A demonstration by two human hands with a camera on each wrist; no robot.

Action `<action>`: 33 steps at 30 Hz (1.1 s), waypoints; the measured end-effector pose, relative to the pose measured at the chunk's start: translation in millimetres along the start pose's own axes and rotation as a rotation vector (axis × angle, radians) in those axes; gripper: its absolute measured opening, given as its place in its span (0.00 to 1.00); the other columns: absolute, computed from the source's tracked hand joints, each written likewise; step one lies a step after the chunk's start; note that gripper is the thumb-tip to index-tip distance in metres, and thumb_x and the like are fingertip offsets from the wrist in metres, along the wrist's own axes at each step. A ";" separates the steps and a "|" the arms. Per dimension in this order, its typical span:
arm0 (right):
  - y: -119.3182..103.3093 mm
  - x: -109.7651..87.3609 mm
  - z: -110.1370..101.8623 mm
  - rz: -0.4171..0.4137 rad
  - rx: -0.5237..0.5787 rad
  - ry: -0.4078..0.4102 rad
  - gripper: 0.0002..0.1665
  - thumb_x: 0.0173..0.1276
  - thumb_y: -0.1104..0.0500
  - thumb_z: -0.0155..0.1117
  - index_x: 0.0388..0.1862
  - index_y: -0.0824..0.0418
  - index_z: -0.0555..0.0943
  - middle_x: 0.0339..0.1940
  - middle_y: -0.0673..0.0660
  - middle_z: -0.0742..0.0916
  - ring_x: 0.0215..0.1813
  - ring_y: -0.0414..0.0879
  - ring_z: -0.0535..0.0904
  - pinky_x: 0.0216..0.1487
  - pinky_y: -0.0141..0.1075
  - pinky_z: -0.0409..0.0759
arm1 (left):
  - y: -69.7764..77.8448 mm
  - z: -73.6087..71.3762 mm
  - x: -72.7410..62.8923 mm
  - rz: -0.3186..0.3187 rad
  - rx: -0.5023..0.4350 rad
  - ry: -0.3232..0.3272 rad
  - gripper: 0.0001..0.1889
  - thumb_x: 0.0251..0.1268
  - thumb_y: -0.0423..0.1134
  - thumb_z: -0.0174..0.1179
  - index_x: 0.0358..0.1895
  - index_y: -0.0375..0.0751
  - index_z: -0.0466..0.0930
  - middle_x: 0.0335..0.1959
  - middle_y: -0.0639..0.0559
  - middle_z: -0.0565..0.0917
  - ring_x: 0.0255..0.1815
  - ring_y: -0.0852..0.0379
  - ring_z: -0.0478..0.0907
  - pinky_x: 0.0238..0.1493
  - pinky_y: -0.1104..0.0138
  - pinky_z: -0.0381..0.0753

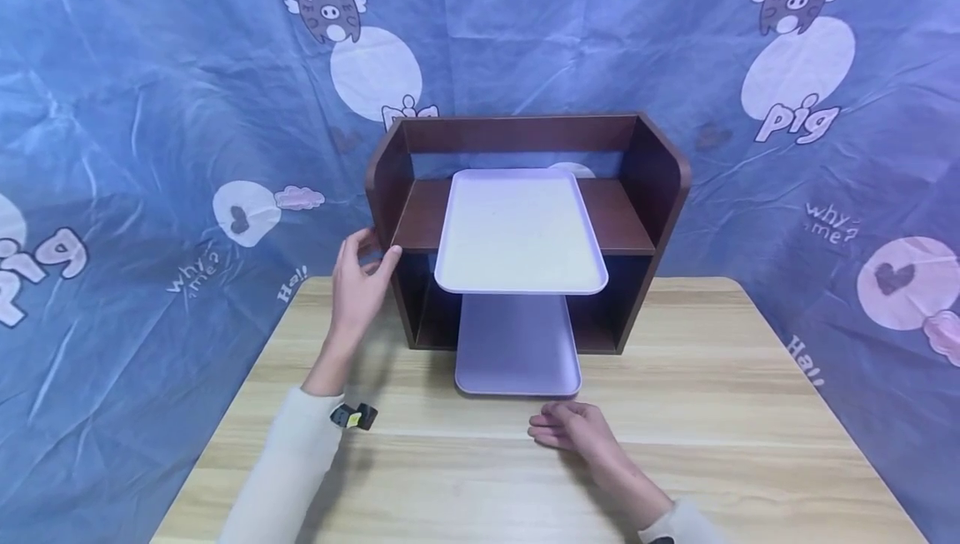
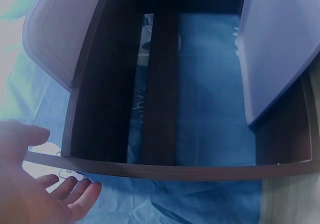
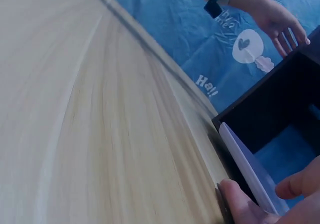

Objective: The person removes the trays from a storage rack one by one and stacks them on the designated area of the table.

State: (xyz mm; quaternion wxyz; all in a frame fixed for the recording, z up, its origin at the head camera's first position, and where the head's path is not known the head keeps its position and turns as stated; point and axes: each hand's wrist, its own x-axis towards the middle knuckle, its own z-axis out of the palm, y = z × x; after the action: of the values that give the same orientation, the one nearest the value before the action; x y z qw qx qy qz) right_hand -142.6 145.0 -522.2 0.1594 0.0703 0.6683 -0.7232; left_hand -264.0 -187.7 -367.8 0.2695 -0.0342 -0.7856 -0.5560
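Pale wood-grain tabletop (image 1: 450, 477) before us, dark brown desktop shelf (image 1: 618, 215) beyond.
Nearest, our right hand (image 1: 581, 431) has its fingers loose and released, just beside the near edge of the lower lilac tray (image 1: 517, 352), which juts toward us from the bottom compartment. Farther left, our left hand (image 1: 360, 281) is at the near edge of the shelf's left panel, thumb and fingers apart, unclenched; we cannot tell how firmly they touch. The paler upper tray (image 1: 521, 232) lies on the board, overhanging its near edge. Far behind, we see blue cloth (image 1: 187, 69) printed with pigs.
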 end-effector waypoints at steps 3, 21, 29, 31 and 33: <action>2.4 -0.2 1.2 0.002 0.060 -0.011 0.28 0.85 0.62 0.50 0.66 0.88 0.66 0.59 0.83 0.84 0.55 0.60 0.91 0.60 0.44 0.91 | -1.8 2.6 3.4 -0.037 -0.044 -0.055 0.33 0.73 0.40 0.70 0.76 0.34 0.69 0.72 0.33 0.77 0.72 0.40 0.78 0.73 0.51 0.82; 8.5 13.8 18.2 0.026 0.476 -0.008 0.31 0.88 0.63 0.46 0.76 0.84 0.55 0.65 0.79 0.80 0.71 0.64 0.81 0.77 0.47 0.77 | -8.7 13.7 5.4 -0.048 -0.080 -0.059 0.25 0.72 0.38 0.71 0.67 0.33 0.79 0.62 0.33 0.86 0.63 0.44 0.86 0.63 0.64 0.87; 7.8 18.4 25.4 -0.004 0.536 0.050 0.35 0.89 0.63 0.43 0.81 0.82 0.46 0.76 0.84 0.65 0.76 0.65 0.75 0.78 0.42 0.75 | -10.0 12.3 6.0 -0.061 -0.093 -0.051 0.22 0.71 0.40 0.73 0.61 0.32 0.84 0.56 0.33 0.89 0.52 0.56 0.88 0.47 0.83 0.83; 5.6 19.7 26.0 -0.017 0.535 0.072 0.35 0.88 0.63 0.44 0.81 0.80 0.45 0.75 0.81 0.67 0.70 0.58 0.81 0.77 0.40 0.77 | -11.2 11.7 6.7 -0.071 -0.089 -0.049 0.22 0.71 0.42 0.73 0.61 0.33 0.84 0.56 0.34 0.89 0.54 0.52 0.88 0.47 0.84 0.83; 2.7 21.3 26.4 -0.034 0.514 0.088 0.35 0.88 0.64 0.45 0.82 0.78 0.45 0.72 0.76 0.72 0.62 0.49 0.85 0.75 0.37 0.79 | -11.5 11.1 7.4 -0.076 -0.086 -0.044 0.22 0.70 0.43 0.74 0.61 0.33 0.85 0.56 0.34 0.90 0.56 0.48 0.88 0.47 0.84 0.83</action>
State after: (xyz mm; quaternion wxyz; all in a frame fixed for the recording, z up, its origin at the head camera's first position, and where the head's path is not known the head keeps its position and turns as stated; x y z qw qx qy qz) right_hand -158.8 115.8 -528.8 0.0949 0.1287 0.4701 -0.8680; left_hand -278.7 -184.0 -376.8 0.2292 -0.0280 -0.7675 -0.5980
